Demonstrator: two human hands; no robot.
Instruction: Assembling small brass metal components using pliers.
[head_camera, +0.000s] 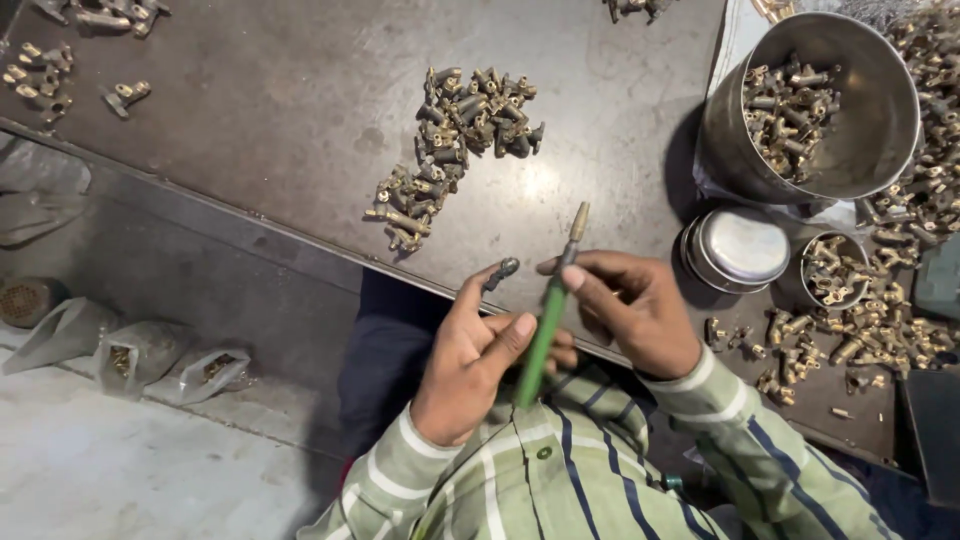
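Left hand (468, 362) raised just over the near edge of the dark metal table (260, 150), fingers curled narrow, a small dark fitting (502, 271) pinched at the tips of index finger and thumb, held a little above and left of the tool. Right hand (632, 310) beside it, fingers closed around a thin green-handled tool (545, 330), thumb pressed along the shaft. Long axis of the tool steep, from low near the striped shirt (560, 480) up and slightly to the right, brass-coloured tip (578, 222) pointing away toward the table. Fitting just beside the upper part of the shaft, to its left, near but apart; tip higher than the fitting and already past it. Left hand nearer to the fitting, of course, since holding it; right hand nearer to the tool tip. Ahead, a loose heap of brass fittings (455, 150) in the middle of the table, well apart from both hands, with bare surface between heap and table edge. On the right, a big steel bowl (880, 110) half filled with the same parts, a flat round steel lid (738, 248) and a small steel cup (832, 270) near the right wrist, more parts scattered around them. Far left on the table, a few more fittings (40, 75). Below the table edge, on the floor at left, clear plastic bags (140, 355).
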